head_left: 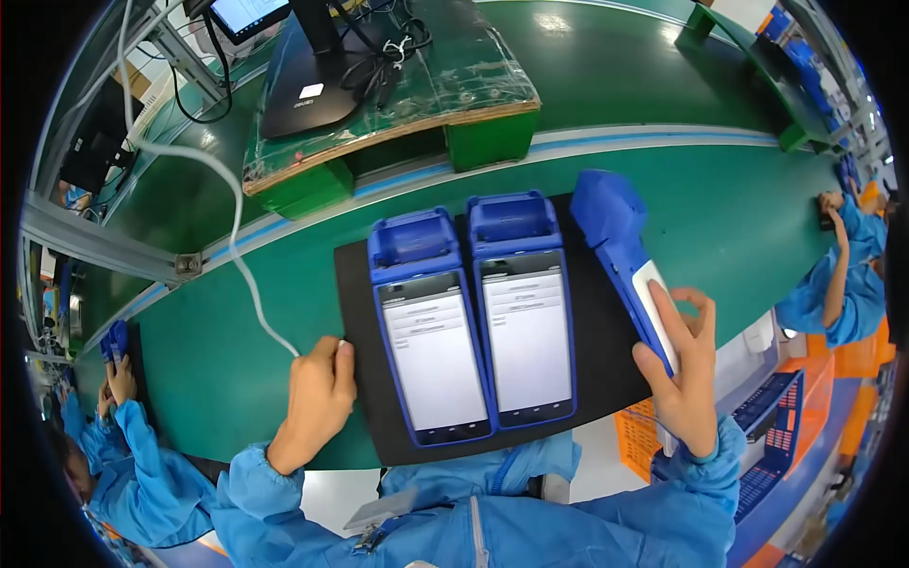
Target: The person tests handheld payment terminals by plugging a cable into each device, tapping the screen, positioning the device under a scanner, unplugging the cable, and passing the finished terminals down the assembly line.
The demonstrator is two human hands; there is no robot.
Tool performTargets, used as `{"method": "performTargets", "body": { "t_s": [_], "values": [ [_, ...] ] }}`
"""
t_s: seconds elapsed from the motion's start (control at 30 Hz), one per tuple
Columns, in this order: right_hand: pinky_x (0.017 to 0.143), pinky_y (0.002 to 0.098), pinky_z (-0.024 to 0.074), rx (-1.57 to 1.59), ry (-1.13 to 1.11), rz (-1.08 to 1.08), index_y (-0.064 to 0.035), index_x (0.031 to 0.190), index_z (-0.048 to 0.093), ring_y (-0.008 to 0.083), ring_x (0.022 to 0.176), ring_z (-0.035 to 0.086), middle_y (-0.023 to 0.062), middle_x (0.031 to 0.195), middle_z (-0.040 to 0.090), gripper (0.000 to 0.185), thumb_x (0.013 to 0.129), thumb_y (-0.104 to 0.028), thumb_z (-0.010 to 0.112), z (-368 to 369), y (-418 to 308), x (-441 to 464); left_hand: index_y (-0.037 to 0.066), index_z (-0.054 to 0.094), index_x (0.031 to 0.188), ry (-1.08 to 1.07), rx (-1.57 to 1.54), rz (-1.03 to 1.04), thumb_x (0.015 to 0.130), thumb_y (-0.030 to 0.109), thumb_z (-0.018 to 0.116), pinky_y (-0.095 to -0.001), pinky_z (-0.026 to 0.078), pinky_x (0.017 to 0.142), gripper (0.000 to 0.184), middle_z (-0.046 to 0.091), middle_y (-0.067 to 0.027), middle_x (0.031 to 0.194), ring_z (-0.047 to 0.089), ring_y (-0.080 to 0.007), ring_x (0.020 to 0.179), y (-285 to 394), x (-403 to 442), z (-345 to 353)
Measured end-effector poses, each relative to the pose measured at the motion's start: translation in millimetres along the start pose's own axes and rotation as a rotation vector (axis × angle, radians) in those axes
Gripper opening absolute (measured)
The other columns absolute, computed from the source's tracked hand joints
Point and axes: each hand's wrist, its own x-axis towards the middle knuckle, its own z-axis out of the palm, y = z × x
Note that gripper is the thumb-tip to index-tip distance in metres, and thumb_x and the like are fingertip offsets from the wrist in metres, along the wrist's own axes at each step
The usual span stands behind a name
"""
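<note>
- Gripping the third terminal [620,260] with the right hand [689,388], thumb and fingers closed round its white lower part; tilted, seen side-on, by the right edge of the black mat [606,350].
- Curling the left hand [322,398] nearly closed, just beside the mat's left edge; met at the fingers by the white cable [237,208]; cannot tell if gripped.
- Lying side by side, screens up, on the mat at the near edge of the green surface [227,379]: left terminal [436,355] and right terminal [526,331], both blue-cased.
- Lit on both: white screens, grey rows near the top, dark bars at top and bottom; too small to read reliably.
- Standing on the green riser [483,76] at the surface's far edge: black monitor base [331,76], white label [311,91] unreadable, lettered nearby with something like "DELI", last letter uncertain.
- Seen past the left edge: co-worker [151,483] holding another blue terminal [115,339].
</note>
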Motion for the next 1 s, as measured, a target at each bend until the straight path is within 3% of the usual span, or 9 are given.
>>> {"method": "performTargets", "body": {
  "t_s": [0.1, 0.2, 0.27, 0.37, 0.47, 0.67, 0.8, 0.97, 1.0],
  "values": [
    [0.092, 0.0434, 0.0400, -0.477, 0.236, -0.069, -0.0110, 0.129, 0.054, 0.0413, 0.110, 0.046, 0.0237, 0.125, 0.039, 0.050, 0.080, -0.008, 0.063, 11.3, 18.7, 9.9, -0.004, 0.052, 0.075, -0.021, 0.075, 0.239, 0.091, 0.013, 0.050, -0.0448, 0.036, 0.043, 0.023, 0.050, -0.0219, 0.050, 0.051, -0.0400, 0.045, -2.3, 7.5, 21.0],
    [0.094, 0.0449, 0.0382, -0.744, 0.284, -0.141, -0.0109, 0.130, 0.053, 0.0412, 0.111, 0.045, 0.0242, 0.128, 0.039, 0.049, 0.081, -0.010, 0.062, 18.8, 39.3, 10.3, -0.003, 0.052, 0.075, -0.043, 0.126, 0.373, 0.091, 0.013, 0.051, -0.0454, 0.035, 0.042, 0.023, 0.050, -0.0224, 0.051, 0.050, -0.0417, 0.046, 17.9, 12.3, 23.9],
    [0.091, 0.0441, 0.0408, -0.911, 0.265, -0.263, -0.0055, 0.129, 0.053, 0.0400, 0.108, 0.049, 0.0247, 0.125, 0.044, 0.046, 0.083, -0.012, 0.059, 11.8, 33.7, 8.3, -0.003, 0.054, 0.076, -0.049, 0.107, 0.386, 0.091, 0.014, 0.052, -0.0419, 0.034, 0.041, 0.023, 0.048, -0.0187, 0.048, 0.050, -0.0331, 0.040, 7.5, 18.7, 21.5],
    [0.088, 0.0384, 0.0451, 0.270, 0.047, 0.053, 0.0063, 0.134, 0.041, 0.0284, 0.104, 0.056, 0.0215, 0.117, 0.054, 0.053, 0.087, -0.013, 0.055, 20.8, 8.8, 3.2, -0.002, 0.061, 0.080, -0.175, -0.133, 0.319, 0.091, 0.014, 0.054, -0.0302, 0.033, 0.040, 0.021, 0.046, -0.0066, 0.048, 0.043, -0.0097, 0.041, -3.0, 23.2, 10.7],
    [0.098, 0.0329, 0.0388, 0.552, -0.067, 0.109, 0.0077, 0.140, 0.029, 0.0267, 0.116, 0.050, 0.0216, 0.124, 0.051, 0.062, 0.089, -0.017, 0.054, 38.6, 13.4, 22.1, -0.001, 0.063, 0.084, -0.171, -0.190, 0.511, 0.091, 0.012, 0.055, -0.0285, 0.036, 0.042, 0.017, 0.053, -0.0074, 0.053, 0.048, -0.0117, 0.043, 9.1, 21.5, 7.5],
    [0.102, 0.0337, 0.0356, 0.829, -0.130, 0.259, 0.0057, 0.140, 0.026, 0.0247, 0.120, 0.047, 0.0202, 0.131, 0.046, 0.063, 0.090, -0.021, 0.054, 55.9, 7.3, 37.7, -0.001, 0.063, 0.087, -0.308, -0.225, 0.702, 0.089, 0.011, 0.057, -0.0343, 0.041, 0.045, 0.014, 0.057, -0.0141, 0.059, 0.056, -0.0253, 0.048, 67.8, 14.0, 18.9],
    [0.102, 0.0343, 0.0367, 1.104, -0.070, 0.189, 0.0033, 0.141, 0.026, 0.0245, 0.121, 0.047, 0.0160, 0.135, 0.045, 0.065, 0.095, -0.042, 0.037, 61.3, 7.4, 36.0, -0.002, 0.060, 0.083, -0.408, -0.329, 0.779, 0.090, 0.013, 0.054, -0.0412, 0.042, 0.050, 0.017, 0.056, -0.0199, 0.061, 0.055, -0.0363, 0.053, 93.8, 14.2, 31.7],
    [0.107, 0.0339, 0.0296, 1.141, -0.126, 0.014, 0.0089, 0.142, 0.019, 0.0255, 0.128, 0.039, 0.0184, 0.142, 0.035, 0.069, 0.096, -0.041, 0.029, 55.6, -4.6, 29.7, -0.003, 0.058, 0.083, -0.515, -0.431, 0.737, 0.091, 0.013, 0.052, -0.0419, 0.042, 0.051, 0.018, 0.055, -0.0197, 0.061, 0.055, -0.0369, 0.055, 105.2, 9.6, 36.4],
    [0.107, 0.0349, 0.0285, 1.095, -0.116, -0.024, 0.0094, 0.143, 0.017, 0.0263, 0.129, 0.038, 0.0192, 0.142, 0.034, 0.073, 0.095, -0.044, 0.030, 55.9, -4.8, 28.5, -0.002, 0.060, 0.088, -0.485, -0.427, 0.778, 0.092, 0.012, 0.052, -0.0373, 0.039, 0.048, 0.017, 0.053, -0.0171, 0.057, 0.053, -0.0311, 0.049, 103.2, 8.5, 36.4]
  ]
}}
